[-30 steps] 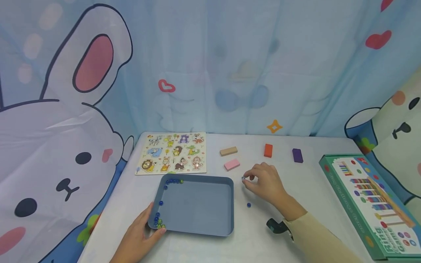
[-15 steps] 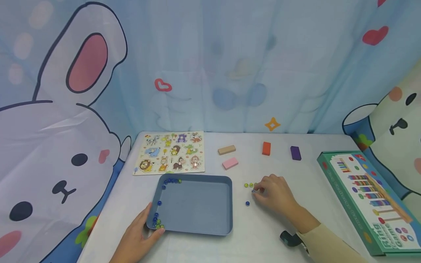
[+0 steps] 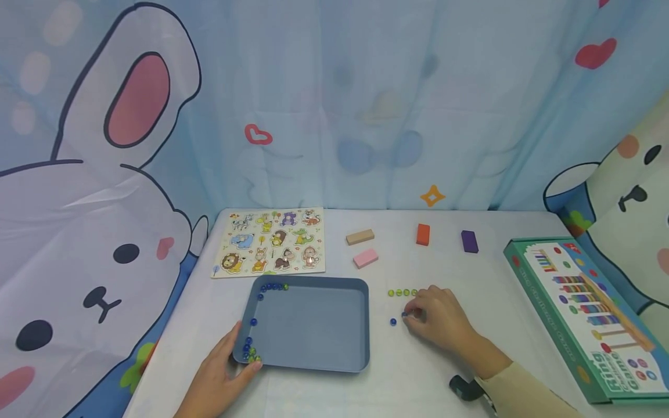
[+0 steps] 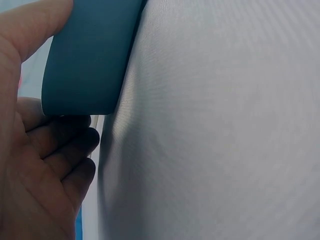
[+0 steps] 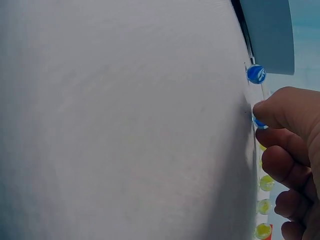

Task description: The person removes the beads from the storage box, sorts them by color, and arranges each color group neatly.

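In the head view my right hand (image 3: 441, 319) pinches a blue marble (image 3: 405, 314) between thumb and index finger, low over the white table. The right wrist view shows this marble (image 5: 259, 122) mostly hidden by the fingertips. Just left of it lies a second blue marble (image 3: 393, 321). Behind them runs a row of several yellow-green marbles (image 3: 399, 292), its right end beside my knuckles. My left hand (image 3: 216, 371) grips the near left corner of a blue-grey tray (image 3: 313, 325), thumb on the rim. Blue and yellow-green marbles (image 3: 253, 322) lie along the tray's left and far sides.
An animal puzzle board (image 3: 272, 241) lies behind the tray. Further right are a tan block (image 3: 360, 237), a pink block (image 3: 365, 258), a red block (image 3: 423, 234) and a purple block (image 3: 469, 241). A green game box (image 3: 585, 319) occupies the table's right side.
My right hand has moved right and toward the near edge with its marble, uncovering the yellow-green row. The left hand stays at the tray corner.
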A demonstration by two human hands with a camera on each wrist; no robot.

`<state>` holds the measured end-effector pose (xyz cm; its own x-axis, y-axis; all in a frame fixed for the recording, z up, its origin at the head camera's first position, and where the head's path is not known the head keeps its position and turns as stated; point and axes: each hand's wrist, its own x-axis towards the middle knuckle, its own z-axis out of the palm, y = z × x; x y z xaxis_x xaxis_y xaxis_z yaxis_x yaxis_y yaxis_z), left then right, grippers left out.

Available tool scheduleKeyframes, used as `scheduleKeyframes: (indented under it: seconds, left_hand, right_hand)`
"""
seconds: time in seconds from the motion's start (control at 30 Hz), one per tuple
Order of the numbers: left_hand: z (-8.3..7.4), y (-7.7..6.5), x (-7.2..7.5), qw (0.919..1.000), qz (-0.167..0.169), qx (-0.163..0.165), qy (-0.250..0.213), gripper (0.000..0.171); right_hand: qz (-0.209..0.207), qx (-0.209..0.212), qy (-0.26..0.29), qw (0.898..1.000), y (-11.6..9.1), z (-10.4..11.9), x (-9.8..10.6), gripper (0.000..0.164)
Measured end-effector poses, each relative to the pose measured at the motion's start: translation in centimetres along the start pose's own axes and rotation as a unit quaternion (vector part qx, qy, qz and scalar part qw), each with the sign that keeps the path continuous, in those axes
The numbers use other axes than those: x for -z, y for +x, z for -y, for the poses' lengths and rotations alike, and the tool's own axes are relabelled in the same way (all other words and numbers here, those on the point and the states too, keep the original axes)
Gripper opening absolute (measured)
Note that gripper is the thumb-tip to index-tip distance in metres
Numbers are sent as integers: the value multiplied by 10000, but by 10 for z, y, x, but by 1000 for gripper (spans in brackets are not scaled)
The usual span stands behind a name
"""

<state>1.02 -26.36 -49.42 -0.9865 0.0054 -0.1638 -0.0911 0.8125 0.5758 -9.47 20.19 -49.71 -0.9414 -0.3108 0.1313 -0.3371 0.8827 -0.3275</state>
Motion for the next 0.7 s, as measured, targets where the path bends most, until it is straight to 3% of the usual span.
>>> scheduleKeyframes:
  seconds: [0.5, 0.7]
  left_hand:
    - [1, -1, -1, 10000, -36, 5, 1, 110]
    - [3, -2, -4, 9997, -190, -132, 28, 108]
  right_hand:
    - [-41, 96, -21, 9999, -3, 0, 1, 15]
    - [-286, -20, 175, 9994, 0, -9, 6, 14]
